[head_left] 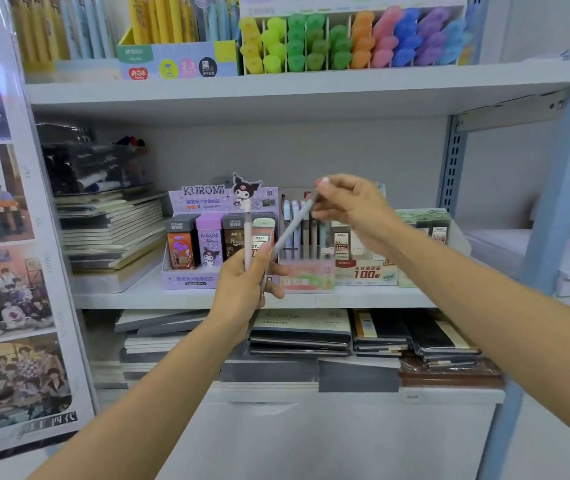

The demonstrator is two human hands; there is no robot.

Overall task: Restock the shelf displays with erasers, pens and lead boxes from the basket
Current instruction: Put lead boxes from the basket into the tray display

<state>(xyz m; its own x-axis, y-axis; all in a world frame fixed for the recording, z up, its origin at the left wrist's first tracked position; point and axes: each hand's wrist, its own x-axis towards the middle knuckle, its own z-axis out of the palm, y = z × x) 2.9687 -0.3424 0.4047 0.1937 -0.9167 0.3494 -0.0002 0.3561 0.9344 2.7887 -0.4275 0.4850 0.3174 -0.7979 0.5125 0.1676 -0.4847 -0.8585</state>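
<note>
The upper end of a grey-blue pen (294, 225) is being pinched between the fingertips (325, 194) of the right hand (352, 206), the other fingers being kept loosely curled behind them. The pen is being held on a slant, its lower end running down to the thumb of the left hand (242, 292). Whether it is also being gripped there cannot be told. A pink pen (248, 233) is being held upright in the left hand, the fingers (276, 271) being wrapped closely round its lower part.

Both hands are being held in front of the middle shelf (363, 297), with the slanted pen just before a clear pen display (306, 271) in which pastel pens are being kept upright. To the left of it, lead boxes (209, 244) are being displayed in a purple Kuromi tray (204, 199). To the right, more lead boxes are being shown in a red-and-white tray (366, 271), partly hidden by the right wrist.

Further out, notebooks (114, 230) are being stored in a stack at the shelf's left end, and others (300, 330) on the level below. Coloured highlighters (345, 39) are being displayed in rows on the top shelf. Group posters (6, 271) are being shown at the left edge.
</note>
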